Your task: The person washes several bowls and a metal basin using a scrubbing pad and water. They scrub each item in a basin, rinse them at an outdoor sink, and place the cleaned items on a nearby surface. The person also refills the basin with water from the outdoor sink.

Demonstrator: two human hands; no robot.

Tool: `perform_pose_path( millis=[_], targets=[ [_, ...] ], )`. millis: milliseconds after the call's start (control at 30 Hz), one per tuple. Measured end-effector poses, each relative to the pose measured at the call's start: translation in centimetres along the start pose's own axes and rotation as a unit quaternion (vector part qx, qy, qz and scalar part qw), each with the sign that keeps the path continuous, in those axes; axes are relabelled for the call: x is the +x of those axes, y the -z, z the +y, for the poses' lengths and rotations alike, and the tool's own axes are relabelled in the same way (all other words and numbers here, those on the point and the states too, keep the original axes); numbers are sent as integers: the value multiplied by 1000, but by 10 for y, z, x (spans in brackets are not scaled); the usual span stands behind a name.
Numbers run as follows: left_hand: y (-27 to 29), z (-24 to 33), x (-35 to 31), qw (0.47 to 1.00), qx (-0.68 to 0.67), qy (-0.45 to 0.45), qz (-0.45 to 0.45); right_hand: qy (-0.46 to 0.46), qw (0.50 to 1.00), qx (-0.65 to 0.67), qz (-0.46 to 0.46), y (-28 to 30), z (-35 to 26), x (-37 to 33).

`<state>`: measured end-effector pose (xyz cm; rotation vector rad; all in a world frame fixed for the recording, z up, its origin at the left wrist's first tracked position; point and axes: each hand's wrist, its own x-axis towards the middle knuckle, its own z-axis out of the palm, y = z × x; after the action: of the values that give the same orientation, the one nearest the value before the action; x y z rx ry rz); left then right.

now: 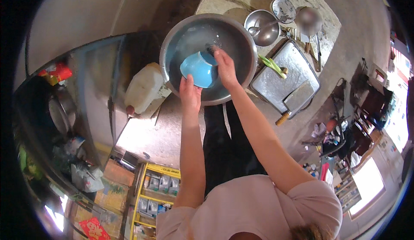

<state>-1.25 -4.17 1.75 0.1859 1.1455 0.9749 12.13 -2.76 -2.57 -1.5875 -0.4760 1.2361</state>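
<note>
Leaning over a rough stone counter (217, 3), with a metal basin (243, 67) beneath both hands. Holding a blue bowl (198, 72) tilted over the basin, between the two hands: pinching its near edge with the left hand (190, 94), and bending the fingers of the right hand (225, 69) beside its right end. Maybe touching a small dark thing (211, 49) with the right fingertips, too blurred to tell whether gripping it. Working with a white jug (144, 89) to the hands' left, and a cutting board (278, 87), green onion (271, 64) and cleaver (298, 97) to their right.
</note>
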Motion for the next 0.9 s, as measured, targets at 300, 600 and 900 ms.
perform_pose_path(
  millis=[300,600,900],
  targets=[
    [-7,17,10,997,-78,-24,2,197,945,-230,-129,38,-45,-28],
    [8,12,6,995,-96,-23,0,216,940,-227,-134,33,-50,-25],
    [11,16,-6,995,78,-52,-14,153,846,-508,-55,22,17,13]
  ],
)
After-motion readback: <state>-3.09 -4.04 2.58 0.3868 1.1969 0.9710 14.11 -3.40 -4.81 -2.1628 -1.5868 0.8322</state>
